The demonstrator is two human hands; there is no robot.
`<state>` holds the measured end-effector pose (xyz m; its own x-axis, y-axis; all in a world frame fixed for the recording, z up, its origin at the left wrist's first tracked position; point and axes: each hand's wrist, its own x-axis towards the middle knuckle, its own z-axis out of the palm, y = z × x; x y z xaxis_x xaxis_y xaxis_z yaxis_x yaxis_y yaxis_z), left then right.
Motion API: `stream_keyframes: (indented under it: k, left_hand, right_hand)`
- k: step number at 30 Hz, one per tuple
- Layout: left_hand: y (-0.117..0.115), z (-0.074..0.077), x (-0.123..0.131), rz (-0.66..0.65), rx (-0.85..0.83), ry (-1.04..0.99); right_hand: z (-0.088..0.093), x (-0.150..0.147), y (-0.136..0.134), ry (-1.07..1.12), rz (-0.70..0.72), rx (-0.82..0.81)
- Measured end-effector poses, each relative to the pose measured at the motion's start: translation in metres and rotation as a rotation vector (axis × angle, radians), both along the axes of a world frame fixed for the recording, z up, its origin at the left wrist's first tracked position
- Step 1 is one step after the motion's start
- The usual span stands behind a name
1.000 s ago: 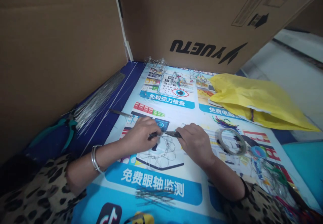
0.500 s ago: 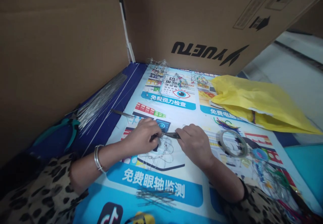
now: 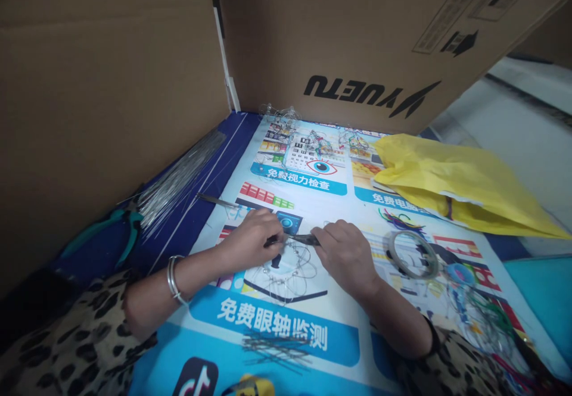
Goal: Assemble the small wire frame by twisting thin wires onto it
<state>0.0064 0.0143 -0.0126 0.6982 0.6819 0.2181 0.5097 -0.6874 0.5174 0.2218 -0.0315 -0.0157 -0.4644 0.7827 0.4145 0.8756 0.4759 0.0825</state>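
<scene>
Near the middle of the printed sheet, my left hand (image 3: 258, 238) is closed on a dark tool, mostly hidden in the fingers. Facing it, my right hand (image 3: 344, 253) grips dark tweezer-like pliers (image 3: 304, 239) whose tip points left and meets the work at my left fingers. A looped wire piece with small clear beads (image 3: 286, 277) hangs or lies just below the two tools. Short dark wire pieces (image 3: 277, 348) lie nearer to me.
Long silvery wires (image 3: 179, 181) and teal-handled pliers (image 3: 129, 229) lie left. A tape roll (image 3: 413, 254), yellow bag (image 3: 460, 181) and tangled wires (image 3: 482, 312) are right. Cardboard walls (image 3: 322, 33) stand behind; beaded wire pieces (image 3: 322, 143) lie before them.
The beaded wire loops below my hands have shifted slightly and spread to the right. Both hands keep nearly the same place and grip.
</scene>
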Motion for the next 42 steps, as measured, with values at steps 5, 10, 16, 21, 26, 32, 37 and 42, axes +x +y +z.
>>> stream_keyframes:
  k: [5, 10, 16, 21, 26, 32, 37, 42]
  left_hand:
    - [0.002, 0.000, -0.001, -0.030, -0.003, -0.002]
    - [0.003, -0.001, -0.002, -0.050, -0.014, -0.001]
    - [0.005, 0.002, -0.002, -0.082, -0.035, 0.005]
    - [0.006, 0.004, -0.003, -0.088, -0.042, 0.023]
    - [0.006, 0.001, -0.004, -0.090, -0.026, 0.016]
    - [0.005, 0.000, -0.003, -0.065, 0.011, 0.024]
    - [0.005, 0.002, -0.002, -0.065, 0.021, 0.032]
    - [0.004, 0.002, -0.002, -0.070, 0.014, 0.017]
  right_hand:
    - [-0.001, 0.001, 0.000, -0.028, -0.025, 0.033]
    - [0.000, 0.001, 0.000, -0.046, -0.033, 0.088]
    - [0.002, -0.001, 0.001, -0.066, -0.035, 0.124]
    - [0.002, 0.000, 0.001, -0.044, -0.022, 0.122]
    - [0.002, 0.000, -0.001, -0.014, -0.014, 0.105]
    - [0.002, -0.002, -0.002, -0.049, 0.005, 0.142]
    - [0.005, -0.003, -0.001, -0.106, 0.038, 0.232]
    - [0.012, -0.002, -0.001, -0.163, 0.103, 0.351]
